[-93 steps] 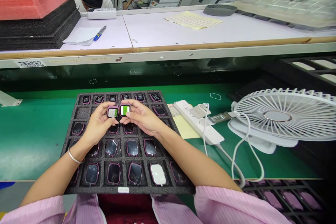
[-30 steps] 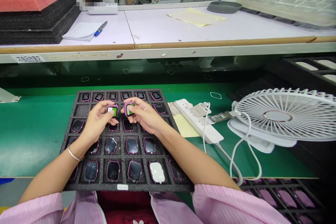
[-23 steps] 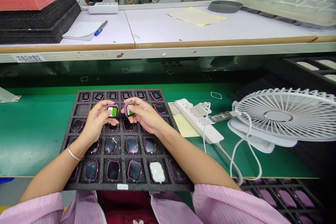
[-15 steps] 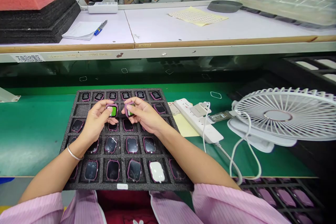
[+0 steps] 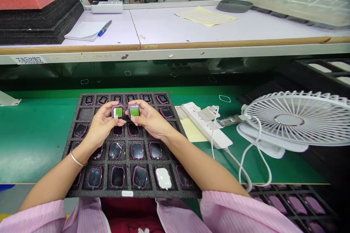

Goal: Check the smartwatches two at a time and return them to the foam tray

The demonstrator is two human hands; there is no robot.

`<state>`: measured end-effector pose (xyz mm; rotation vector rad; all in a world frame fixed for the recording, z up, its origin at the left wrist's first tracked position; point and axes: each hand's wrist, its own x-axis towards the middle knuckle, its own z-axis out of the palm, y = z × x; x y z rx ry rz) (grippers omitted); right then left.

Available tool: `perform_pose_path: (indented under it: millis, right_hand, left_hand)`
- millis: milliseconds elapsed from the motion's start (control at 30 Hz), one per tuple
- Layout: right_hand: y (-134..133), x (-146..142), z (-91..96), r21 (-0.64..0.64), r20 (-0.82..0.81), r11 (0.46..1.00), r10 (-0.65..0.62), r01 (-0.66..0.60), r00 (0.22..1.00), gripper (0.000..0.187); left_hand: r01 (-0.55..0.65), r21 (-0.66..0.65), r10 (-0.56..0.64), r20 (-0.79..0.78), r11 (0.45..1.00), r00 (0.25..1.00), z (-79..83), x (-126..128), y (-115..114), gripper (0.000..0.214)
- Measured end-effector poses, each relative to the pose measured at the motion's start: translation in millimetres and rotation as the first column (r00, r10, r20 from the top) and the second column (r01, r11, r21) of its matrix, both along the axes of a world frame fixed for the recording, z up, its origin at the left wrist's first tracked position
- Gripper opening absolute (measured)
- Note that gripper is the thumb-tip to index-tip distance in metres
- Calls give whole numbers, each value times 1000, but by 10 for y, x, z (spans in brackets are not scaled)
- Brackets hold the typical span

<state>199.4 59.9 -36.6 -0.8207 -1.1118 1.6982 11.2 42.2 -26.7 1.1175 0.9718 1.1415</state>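
Purple-cased left watch body (image 5: 118, 111), screen lit green, is held just at 9 o'clock of the matching right watch body (image 5: 134, 111).

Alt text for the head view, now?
Left hand holds one purple watch, right hand a second watch, both screens lit green, over a black foam tray of more watches on a green mat. Power strip and white fan sit at right.

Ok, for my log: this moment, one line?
left hand: left watch, screen green | right hand: right watch, screen green | over foam tray
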Motion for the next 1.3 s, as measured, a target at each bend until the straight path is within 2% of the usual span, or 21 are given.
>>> perform_pose_path:
  millis: [233, 533, 700, 967, 1100, 1200, 1300]
  right_hand:
    - [-3, -3, 31, 1, 3, 1000, -17, 17, 1000, 52]
    - [-4, -12, 28, -12, 13, 1000, -23, 23, 1000, 49]
    - [-11, -17, 43, -27, 9, 999, -23, 23, 1000, 48]
    - [-5, -3, 21, -41, 22, 999, -10, 11, 1000, 37]
    - [13, 6, -3, -59, 41, 998, -19, 22, 999, 34]
    - [23, 6, -8, -76, 14, 997, -23, 24, 1000, 31]
    - [32, 6, -2, -125, -57, 992, 14, -21, 998, 27]
  left_hand:
    - [1, -39, 0, 27, 999, 1000, 20, 13, -10, 58]
    - [-28, -87, 29, 5, 996, 1000, 36, 20, 3, 43]
    - [-18, -68, 18, 7, 998, 1000, 24, 8, 3, 35]
    - [-44, -47, 42, -39, 998, 998, 62, 13, -8, 37]
    - [-5, -96, 5, -1, 995, 1000, 84, 13, -14, 41]
    - [-3, -117, 2, -3, 993, 1000, 90, 13, -18, 38]
    - [-21, -77, 15, -70, 997, 997, 79, 18, -14, 32]
